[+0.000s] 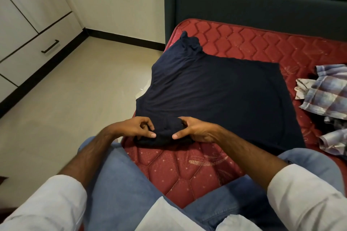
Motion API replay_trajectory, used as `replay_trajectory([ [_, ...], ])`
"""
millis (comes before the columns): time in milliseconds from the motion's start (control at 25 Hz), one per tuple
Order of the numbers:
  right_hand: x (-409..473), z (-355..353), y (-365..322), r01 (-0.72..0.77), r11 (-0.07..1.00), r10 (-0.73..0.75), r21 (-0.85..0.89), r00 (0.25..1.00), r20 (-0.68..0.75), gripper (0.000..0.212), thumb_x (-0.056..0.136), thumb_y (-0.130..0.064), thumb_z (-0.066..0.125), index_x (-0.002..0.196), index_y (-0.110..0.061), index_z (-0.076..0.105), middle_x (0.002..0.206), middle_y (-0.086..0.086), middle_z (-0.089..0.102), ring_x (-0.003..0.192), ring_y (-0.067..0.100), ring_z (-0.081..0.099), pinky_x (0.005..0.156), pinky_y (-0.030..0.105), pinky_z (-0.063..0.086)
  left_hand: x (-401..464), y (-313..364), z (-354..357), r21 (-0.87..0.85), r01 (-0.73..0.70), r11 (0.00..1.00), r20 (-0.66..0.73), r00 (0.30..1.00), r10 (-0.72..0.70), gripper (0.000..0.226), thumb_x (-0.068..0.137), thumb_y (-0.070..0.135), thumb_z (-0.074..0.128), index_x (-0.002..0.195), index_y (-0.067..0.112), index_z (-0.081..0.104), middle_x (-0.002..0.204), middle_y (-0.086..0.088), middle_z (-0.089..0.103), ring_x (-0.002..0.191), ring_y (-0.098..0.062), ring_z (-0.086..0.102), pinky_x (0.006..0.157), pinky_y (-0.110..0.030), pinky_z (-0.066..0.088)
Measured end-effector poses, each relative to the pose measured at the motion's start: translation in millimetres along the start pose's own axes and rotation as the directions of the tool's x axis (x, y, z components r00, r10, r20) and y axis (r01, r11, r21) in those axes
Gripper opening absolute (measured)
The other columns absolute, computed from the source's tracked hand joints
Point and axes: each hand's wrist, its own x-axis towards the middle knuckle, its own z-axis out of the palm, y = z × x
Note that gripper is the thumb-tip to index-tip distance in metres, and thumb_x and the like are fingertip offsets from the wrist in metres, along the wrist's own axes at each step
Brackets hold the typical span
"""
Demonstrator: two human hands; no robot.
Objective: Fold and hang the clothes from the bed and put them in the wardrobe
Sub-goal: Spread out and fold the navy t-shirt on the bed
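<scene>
A red bed [187, 174] holds a dark blue shirt [216, 88], spread flat. Both hands pinch its bunched near edge — the left hand [135, 127] and the right hand [197, 130]. A checked shirt [326, 97] lies crumpled at the right — well apart.

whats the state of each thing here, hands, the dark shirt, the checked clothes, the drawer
left hand: pinching the navy shirt's near sleeve
right hand: pinching the same sleeve
navy shirt: spread flat on the mattress, near sleeve bunched, not yet folded
checked clothes: crumpled, unfolded, on the mattress at the right
mattress: bare, no sheet
drawer: closed
</scene>
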Motion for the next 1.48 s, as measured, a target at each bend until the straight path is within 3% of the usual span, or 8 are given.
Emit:
replay_trajectory([
  [160,-5,5,5,-0.041,0.972,0.101,-0.231,0.962,0.253,0.048,0.082,0.011,0.073,0.124,-0.013,0.065,0.119,0.008,0.066,0.109,0.019,0.065,0.087,0.027,0.055,-5,-1,5,0.052,-0.025,0.998,0.091,0.996,0.02,0.04,0.077,0.016,0.088,0.112,0.017,0.069,0.097,-0.007,0.071,0.085,-0.02,0.065,0.077,-0.04,0.054],
  [400,7,4,3,-0.031,0.917,0.047,-0.397,0.998,0.03,0.027,0.082,0.008,0.074,0.096,-0.012,0.063,0.085,0.001,0.07,0.073,0.008,0.064,0.063,0.02,0.053,-14,13,-4,0.029,-0.056,0.998,0.119,0.992,0.052,0.016,0.088,0.001,0.071,0.082,0.01,0.059,0.071,-0.008,0.062,0.06,-0.022,0.058,0.056,-0.025,0.048],
  [560,9,-11,-32,0.028,0.891,-0.071,-0.454,0.994,-0.079,0.033,0.083,-0.004,0.08,0.108,-0.014,0.061,0.099,-0.003,0.068,0.088,0.01,0.066,0.075,0.027,0.057,-19,25,-28,-0.092,-0.045,0.995,-0.034,0.999,0.042,0.015,0.096,0.003,0.062,0.089,0.008,0.05,0.057,-0.008,0.051,0.046,-0.021,0.055,0.041,-0.024,0.04],
  [720,3,-22,-39,0.055,0.93,-0.147,-0.362,0.962,-0.232,0.058,0.083,-0.001,0.079,0.134,-0.016,0.055,0.126,0.003,0.063,0.118,0.022,0.061,0.091,0.03,0.056,-7,25,-33,0.326,0.022,0.945,-0.13,0.991,0.021,0.015,0.093,0.016,0.07,0.088,0.013,0.056,0.07,0.0,0.066,0.063,-0.014,0.062,0.053,-0.019,0.046],
  [880,-36,-26,-29,0.04,0.992,-0.071,0.116,0.957,0.28,0.048,0.098,0.003,0.049,0.144,-0.01,0.048,0.132,0.028,0.057,0.13,0.048,0.05,0.109,0.057,0.04,5,34,-25,0.456,-0.071,0.887,-0.258,0.944,0.208,0.019,0.092,0.008,0.06,0.089,0.027,0.058,0.093,0.006,0.066,0.085,-0.013,0.062,0.074,-0.029,0.045],
  [1040,-57,-20,-12,-0.027,0.979,0.095,-0.201,0.937,0.336,0.033,0.103,-0.004,0.05,0.135,-0.009,0.056,0.118,0.025,0.066,0.109,0.036,0.066,0.102,0.047,0.049,19,76,1,0.522,-0.423,0.741,-0.184,0.793,0.582,0.029,0.094,0.044,0.057,0.115,0.025,0.063,0.119,0.007,0.062,0.113,-0.006,0.057,0.098,-0.027,0.043],
  [1240,-106,-103,8,-0.163,0.525,-0.092,-0.835,0.965,-0.246,0.029,0.084,-0.017,0.08,0.108,-0.016,0.064,0.103,-0.001,0.064,0.09,0.014,0.063,0.085,0.035,0.052,22,90,57,0.933,-0.253,0.258,0.222,0.965,0.143,0.073,0.072,0.093,0.042,0.109,0.032,0.057,0.109,0.012,0.061,0.102,-0.01,0.057,0.092,-0.035,0.04],
  [1480,-157,-141,32,-0.391,0.149,0.14,-0.908,0.917,-0.372,0.047,0.073,-0.029,0.085,0.105,-0.034,0.05,0.106,-0.007,0.058,0.09,0.015,0.061,0.071,0.033,0.054,8,112,87,0.62,0.178,0.764,0.279,0.86,-0.427,0.065,0.085,0.073,0.061,0.085,0.008,0.067,0.072,-0.007,0.073,0.062,-0.022,0.07,0.063,-0.032,0.058],
])
